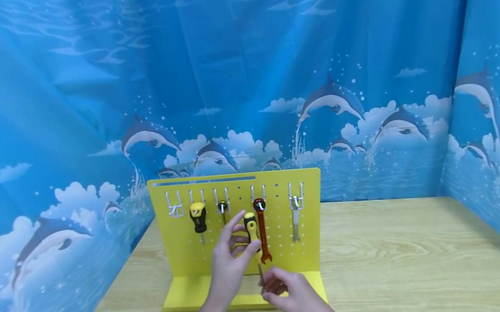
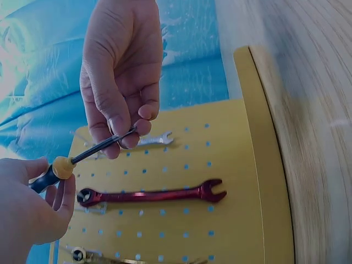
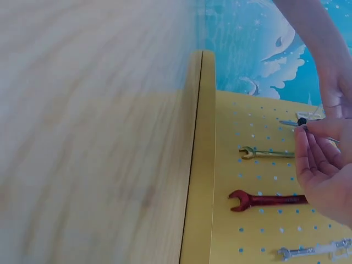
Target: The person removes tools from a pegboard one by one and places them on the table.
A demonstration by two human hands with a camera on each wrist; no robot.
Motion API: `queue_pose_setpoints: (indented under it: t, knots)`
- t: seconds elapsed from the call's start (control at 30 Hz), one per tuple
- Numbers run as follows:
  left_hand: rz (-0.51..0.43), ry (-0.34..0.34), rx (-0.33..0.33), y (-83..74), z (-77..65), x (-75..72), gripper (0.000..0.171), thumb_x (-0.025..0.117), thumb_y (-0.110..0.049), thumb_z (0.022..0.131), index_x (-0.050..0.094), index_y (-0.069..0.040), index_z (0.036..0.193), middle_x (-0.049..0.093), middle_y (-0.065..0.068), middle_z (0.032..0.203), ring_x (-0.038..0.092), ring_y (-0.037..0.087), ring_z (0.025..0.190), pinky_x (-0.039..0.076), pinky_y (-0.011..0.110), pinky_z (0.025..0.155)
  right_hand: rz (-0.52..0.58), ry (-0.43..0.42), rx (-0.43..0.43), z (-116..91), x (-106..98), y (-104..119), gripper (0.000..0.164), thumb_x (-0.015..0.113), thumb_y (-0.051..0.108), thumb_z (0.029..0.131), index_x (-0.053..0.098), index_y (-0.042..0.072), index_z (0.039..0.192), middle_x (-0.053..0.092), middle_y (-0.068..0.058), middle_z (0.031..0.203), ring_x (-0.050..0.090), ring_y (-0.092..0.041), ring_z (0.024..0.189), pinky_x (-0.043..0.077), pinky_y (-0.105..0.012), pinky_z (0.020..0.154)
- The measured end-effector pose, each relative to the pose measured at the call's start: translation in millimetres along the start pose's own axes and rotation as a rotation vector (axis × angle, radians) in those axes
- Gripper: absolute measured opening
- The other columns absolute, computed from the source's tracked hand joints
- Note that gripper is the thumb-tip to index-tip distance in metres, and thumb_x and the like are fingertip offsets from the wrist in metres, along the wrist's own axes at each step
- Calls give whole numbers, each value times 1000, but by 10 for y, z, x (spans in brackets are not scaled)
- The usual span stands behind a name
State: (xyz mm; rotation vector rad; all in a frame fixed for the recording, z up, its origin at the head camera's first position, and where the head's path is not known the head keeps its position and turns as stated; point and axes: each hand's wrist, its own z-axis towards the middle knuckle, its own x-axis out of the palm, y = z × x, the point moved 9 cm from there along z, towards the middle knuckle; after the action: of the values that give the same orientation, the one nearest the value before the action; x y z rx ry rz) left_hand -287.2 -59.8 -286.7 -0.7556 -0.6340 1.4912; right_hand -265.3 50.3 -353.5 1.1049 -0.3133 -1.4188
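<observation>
A yellow and black screwdriver [image 1: 250, 224] is held upright in front of a yellow pegboard [image 1: 188, 263]. My left hand [image 1: 226, 263] grips its handle with thumb and fingers. Lower down, my right hand [image 1: 293, 294] pinches the end of the metal shaft, as the left wrist view shows best, where the shaft [image 2: 96, 149] runs from the left hand [image 2: 33, 209] to the right fingertips [image 2: 131, 138]. Behind the hands hangs a red wrench [image 1: 263, 234]. In the right wrist view, the right hand [image 3: 327, 176] hides most of the screwdriver.
Another screwdriver [image 1: 198, 217] hangs left of the hands. A gold wrench [image 3: 272, 154] and a silver wrench [image 1: 295, 221] hang on the board too. A wire hook [image 1: 174, 206] sits at the far left. The board stands on a wooden table [image 1: 413, 261] before a dolphin-print curtain [image 1: 238, 72].
</observation>
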Motion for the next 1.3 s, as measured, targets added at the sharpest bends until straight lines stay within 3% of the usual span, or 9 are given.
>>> queue_pose_setpoints:
  t: [0.23,0.43,0.7,0.97,1.3]
  knots:
    - [-34,57,33,27,-11,246,57,67,-2,81,45,-9,133,52,13,105,58,24,85,53,35,77,-4,-3,55,-138,-160,-49,13,66,-1,80,59,0,91,63,0,81,59,-8,71,53,-25,63]
    - [-84,109,-2,64,-30,485,58,66,1,81,43,-7,134,50,13,107,56,23,85,53,34,76,21,-4,69,-262,-299,-104,11,64,-5,81,59,0,90,63,-1,83,60,-9,73,53,-27,65]
    - [-95,151,3,73,-51,744,55,66,-3,82,45,-9,133,52,11,106,57,24,85,52,33,79,7,-13,75,-415,-468,-162,13,62,-7,82,59,0,92,63,-5,84,59,-9,76,53,-27,66]
    - [-106,166,-29,218,-59,1041,54,65,1,82,45,-5,132,52,13,104,57,23,84,52,32,77,-22,-39,63,-577,-645,-240,20,64,-3,82,53,0,98,58,-5,81,58,-10,73,53,-27,62]
    - [-88,172,-18,296,-38,1364,54,67,1,80,48,-9,130,54,10,102,58,17,80,53,26,73,-74,-91,146,-753,-888,-408,21,65,-3,81,53,-2,98,58,-7,84,57,-8,76,53,-26,64]
